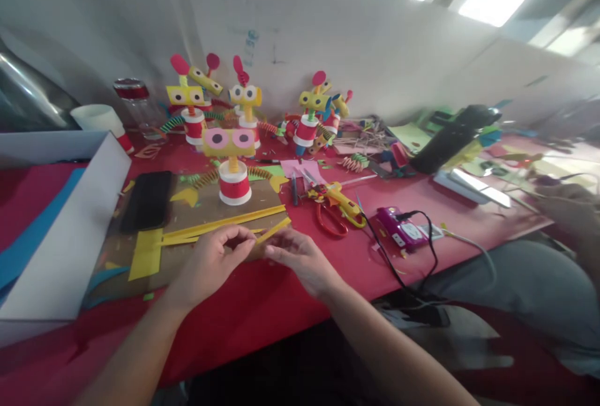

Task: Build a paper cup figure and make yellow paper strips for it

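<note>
A narrow yellow paper strip [273, 230] slants up to the right between my two hands. My left hand [220, 256] pinches its lower end between thumb and index finger. The fingers of my right hand [302, 259] curl round the strip's other side, with the thumb bent in; part of that grip is hidden. Just beyond lie long folded yellow strips [225, 223] on a brown cardboard mat [187, 262]. Behind them stands a paper-cup figure [234, 188] with a yellow tube head, pink-ringed eyes and coiled paper arms.
A white box [60, 256] holds coloured sheets at left, beside a black phone [149, 201]. Several similar figures [190, 125] line the wall. To the right are red-handled scissors [332, 221], a yellow glue gun [344, 202], a purple power adapter [404, 231] with cables, a black bottle [447, 138] and another person's leg [510, 287].
</note>
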{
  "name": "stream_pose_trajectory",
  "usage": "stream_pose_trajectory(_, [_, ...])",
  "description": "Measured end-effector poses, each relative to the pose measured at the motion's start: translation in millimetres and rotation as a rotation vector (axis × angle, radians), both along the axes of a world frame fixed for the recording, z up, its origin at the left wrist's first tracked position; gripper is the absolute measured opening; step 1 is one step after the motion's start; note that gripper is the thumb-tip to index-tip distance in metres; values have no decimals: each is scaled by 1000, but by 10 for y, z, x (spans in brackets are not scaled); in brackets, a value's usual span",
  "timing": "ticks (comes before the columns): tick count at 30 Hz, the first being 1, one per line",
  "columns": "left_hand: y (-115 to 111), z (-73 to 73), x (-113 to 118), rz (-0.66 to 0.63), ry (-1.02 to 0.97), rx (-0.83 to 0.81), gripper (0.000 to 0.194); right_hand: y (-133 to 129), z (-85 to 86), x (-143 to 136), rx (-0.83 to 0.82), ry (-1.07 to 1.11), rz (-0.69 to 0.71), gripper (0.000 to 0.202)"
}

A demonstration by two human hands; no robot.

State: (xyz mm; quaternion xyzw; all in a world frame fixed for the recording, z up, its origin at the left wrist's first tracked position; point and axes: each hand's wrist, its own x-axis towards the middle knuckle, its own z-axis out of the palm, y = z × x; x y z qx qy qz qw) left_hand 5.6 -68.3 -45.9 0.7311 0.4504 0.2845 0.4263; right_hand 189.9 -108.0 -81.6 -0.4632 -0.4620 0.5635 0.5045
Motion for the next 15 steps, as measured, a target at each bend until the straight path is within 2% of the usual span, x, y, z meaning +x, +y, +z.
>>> stream_pose_trajectory(2, [-3,17,-2,-52,-44,-68,25,-8,-4,-145,-36,190,-40,21])
stream_pose_trajectory(4, [4,10,0,-108,-69,-109,23,13,11,-183,-50,231,-89,20])
stream_pose_trajectory(8, [16,-18,7,-177,-42,-115,17,31,48,-115,-43,201,-99,20])
stream_pose_trajectory(12, [5,-25,10,-196,-18,-132,20,9,83,-20,-66,133,-93,19])
stream_pose_trajectory(15, [-2,-27,6,-185,18,-140,19,18,108,66,-98,130,-149,20])
